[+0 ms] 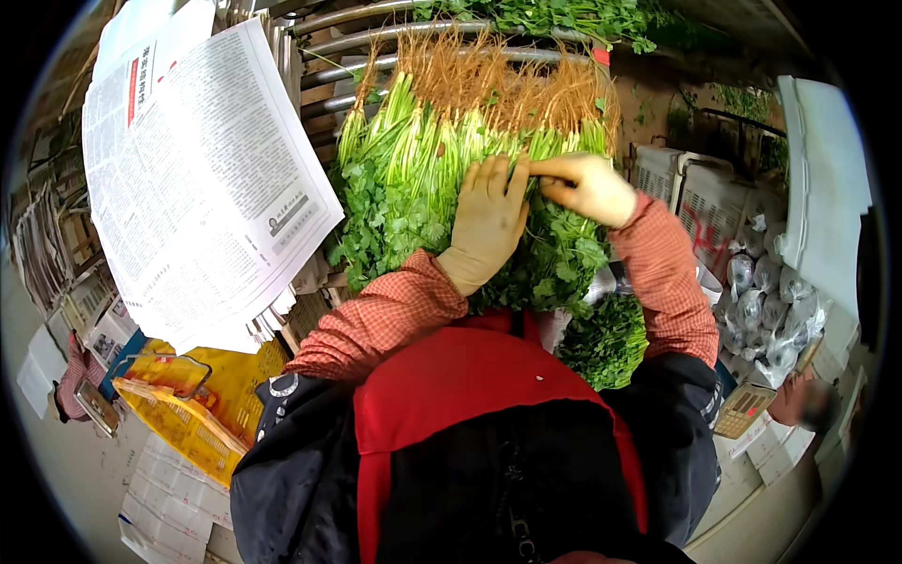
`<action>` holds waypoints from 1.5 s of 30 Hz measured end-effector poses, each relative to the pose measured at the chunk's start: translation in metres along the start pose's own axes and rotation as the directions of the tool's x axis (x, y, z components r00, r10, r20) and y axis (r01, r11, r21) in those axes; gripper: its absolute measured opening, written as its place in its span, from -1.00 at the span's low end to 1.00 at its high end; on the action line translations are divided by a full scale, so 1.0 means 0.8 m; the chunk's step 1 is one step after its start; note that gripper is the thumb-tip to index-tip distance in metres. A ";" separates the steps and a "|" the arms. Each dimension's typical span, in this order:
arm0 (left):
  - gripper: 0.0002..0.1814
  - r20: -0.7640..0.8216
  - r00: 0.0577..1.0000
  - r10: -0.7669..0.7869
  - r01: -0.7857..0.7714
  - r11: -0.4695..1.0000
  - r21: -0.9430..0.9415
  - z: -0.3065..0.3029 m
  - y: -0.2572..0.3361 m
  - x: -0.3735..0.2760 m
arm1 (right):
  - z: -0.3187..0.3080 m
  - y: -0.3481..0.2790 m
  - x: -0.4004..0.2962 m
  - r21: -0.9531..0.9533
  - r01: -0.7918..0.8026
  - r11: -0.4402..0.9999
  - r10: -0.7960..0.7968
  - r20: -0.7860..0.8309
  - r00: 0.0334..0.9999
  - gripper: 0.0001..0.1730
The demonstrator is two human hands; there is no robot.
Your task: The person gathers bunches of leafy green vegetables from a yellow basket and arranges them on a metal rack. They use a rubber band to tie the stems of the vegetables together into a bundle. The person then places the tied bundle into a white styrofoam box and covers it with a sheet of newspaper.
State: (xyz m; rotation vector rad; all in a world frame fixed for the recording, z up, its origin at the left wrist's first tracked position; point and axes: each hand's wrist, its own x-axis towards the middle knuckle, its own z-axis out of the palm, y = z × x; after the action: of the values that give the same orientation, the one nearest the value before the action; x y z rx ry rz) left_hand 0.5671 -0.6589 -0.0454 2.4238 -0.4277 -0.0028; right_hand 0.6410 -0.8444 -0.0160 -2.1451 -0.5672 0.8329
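Cilantro bunches point(409, 183) lie side by side before me on a rack of metal bars point(338, 70), brown roots toward the far side and leaves toward me. My left hand point(491, 215), in a pale rubber glove, rests flat on the stems and leaves with its fingers extended. Just right of it is my right hand point(588, 189), gloved as well, its index finger reaching to the left fingertips and the other fingers curled over the stems. Whether the right fingers grip any stems is hidden.
Stacked newspapers point(211, 176) stand at the left, above a yellow plastic crate point(232, 381). More greens point(606, 342) sit low beside my right arm. White plastic baskets point(705, 190), filled clear bags point(768, 303) and a scale point(745, 410) are at the right. People are partly visible at both sides.
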 end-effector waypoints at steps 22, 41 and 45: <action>-0.66 0.089 0.989 0.118 -0.133 0.974 0.185 0.017 0.003 -0.015 | -0.047 0.008 0.099 -0.370 -0.416 0.831 0.443 -0.012 0.896 -0.60; -0.71 0.182 0.925 0.332 -0.365 0.912 0.189 0.014 0.000 -0.021 | -0.048 0.015 0.085 -0.562 -0.205 0.801 0.235 -0.020 0.972 -0.75; -0.69 0.229 0.906 0.355 -0.400 0.896 0.192 0.012 0.000 -0.018 | -0.051 0.009 0.109 -0.643 -0.199 0.740 0.365 0.135 0.921 -0.76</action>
State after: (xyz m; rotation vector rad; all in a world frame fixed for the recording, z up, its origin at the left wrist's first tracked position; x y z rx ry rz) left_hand 0.5522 -0.6604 -0.0540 2.5380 -1.0383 -0.0127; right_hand 0.7313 -0.8147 -0.0344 -2.8047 -0.7288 1.2364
